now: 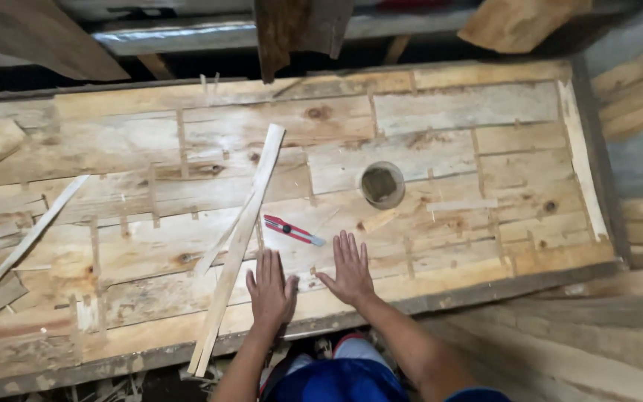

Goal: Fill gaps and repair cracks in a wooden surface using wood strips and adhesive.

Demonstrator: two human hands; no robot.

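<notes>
My left hand [270,290] and my right hand [350,269] lie flat, palms down, fingers spread, on a big panel of patched wooden veneer sheets [448,119]. Neither hand holds anything. A red utility knife [292,230] rests on the panel just beyond both hands, closest to my right fingertips. A long thin wood strip [238,242] runs diagonally from the panel's middle to its near edge, right beside my left hand. A thinner sliver lies next to that strip.
A round cup-like container [382,184] stands on the panel beyond the knife. Another long strip [24,249] lies at the left. Loose boards [39,33] are stacked at the back, and planks [638,97] on the right. My knees in blue cloth show below.
</notes>
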